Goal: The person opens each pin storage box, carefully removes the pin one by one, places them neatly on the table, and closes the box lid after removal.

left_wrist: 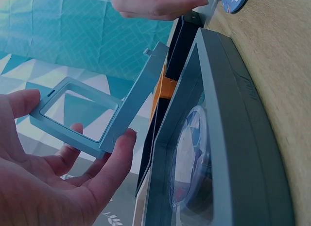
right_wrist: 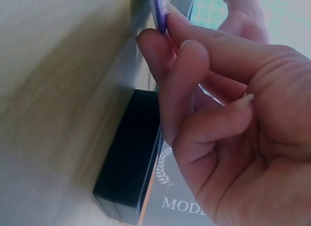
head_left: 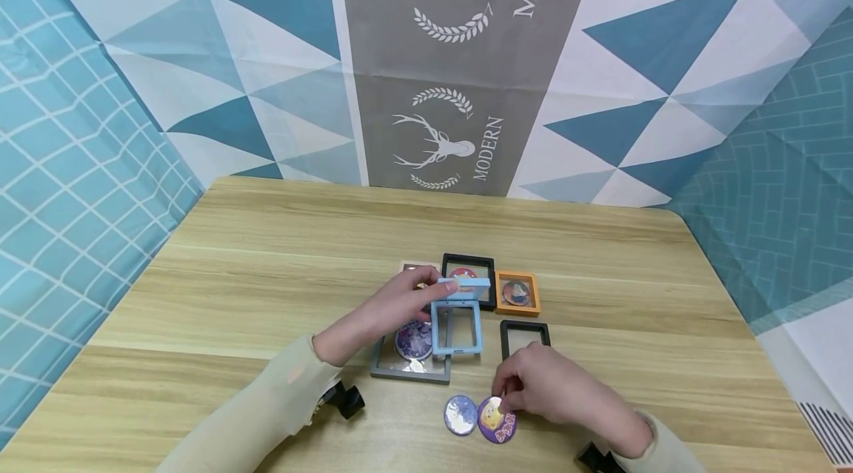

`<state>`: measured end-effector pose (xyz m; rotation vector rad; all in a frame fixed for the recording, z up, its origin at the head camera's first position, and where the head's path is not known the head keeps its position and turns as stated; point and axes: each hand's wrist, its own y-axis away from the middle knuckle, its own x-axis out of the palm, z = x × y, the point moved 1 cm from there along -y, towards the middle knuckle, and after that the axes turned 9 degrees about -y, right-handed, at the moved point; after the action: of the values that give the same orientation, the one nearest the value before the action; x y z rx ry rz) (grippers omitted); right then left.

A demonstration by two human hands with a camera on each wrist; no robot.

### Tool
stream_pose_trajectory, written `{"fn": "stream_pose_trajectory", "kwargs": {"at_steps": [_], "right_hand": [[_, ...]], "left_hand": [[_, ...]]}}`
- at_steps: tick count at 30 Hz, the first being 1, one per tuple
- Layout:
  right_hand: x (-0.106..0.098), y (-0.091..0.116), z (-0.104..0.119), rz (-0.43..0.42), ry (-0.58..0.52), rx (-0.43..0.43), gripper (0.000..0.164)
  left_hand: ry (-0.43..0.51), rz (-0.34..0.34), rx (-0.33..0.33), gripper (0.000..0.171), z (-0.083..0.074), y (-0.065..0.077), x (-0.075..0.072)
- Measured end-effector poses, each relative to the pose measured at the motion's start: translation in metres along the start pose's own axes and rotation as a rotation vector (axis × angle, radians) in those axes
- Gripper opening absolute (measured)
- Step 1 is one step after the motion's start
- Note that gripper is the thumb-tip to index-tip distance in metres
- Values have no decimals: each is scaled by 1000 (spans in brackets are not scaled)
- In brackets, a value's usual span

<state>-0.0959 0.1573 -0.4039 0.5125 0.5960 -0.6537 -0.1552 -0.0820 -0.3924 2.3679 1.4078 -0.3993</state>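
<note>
In the head view my left hand (head_left: 403,300) holds a small light-blue display frame (head_left: 457,350), unfolded on its hinge with the upper half tilted up. The left wrist view shows my thumb and fingers gripping one half of this blue frame (left_wrist: 138,102); its clear window has nothing in it. Lower right, my right hand (head_left: 549,382) pinches the edge of a round purple badge (head_left: 492,425) with a yellow cartoon face. In the right wrist view the purple badge (right_wrist: 161,14) shows edge-on between thumb and index finger. A round blue badge (head_left: 460,415) lies beside it on the table.
Under and left of the blue frame lies a grey frame (head_left: 409,374) with a purple picture badge (head_left: 413,341). Behind stand a black frame (head_left: 492,284) with a red badge and an orange frame (head_left: 535,303). Another black frame (head_left: 524,324) lies beyond my right hand.
</note>
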Motion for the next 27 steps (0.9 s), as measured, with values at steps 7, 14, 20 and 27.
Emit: {"fn": "stream_pose_trajectory", "kwargs": {"at_steps": [7, 14, 20, 27], "right_hand": [[-5, 2, -1, -53, 1, 22, 6], [-23, 7, -1, -242, -92, 89, 6], [-27, 5, -1, -342, -272, 87, 30], [-21, 2, 0, -323, -483, 60, 57]], "left_hand": [[9, 28, 8, 45, -1, 1, 1], [40, 59, 19, 43, -3, 3, 1], [20, 78, 52, 42, -3, 4, 3], [-28, 87, 113, 31, -6, 6, 5]]}}
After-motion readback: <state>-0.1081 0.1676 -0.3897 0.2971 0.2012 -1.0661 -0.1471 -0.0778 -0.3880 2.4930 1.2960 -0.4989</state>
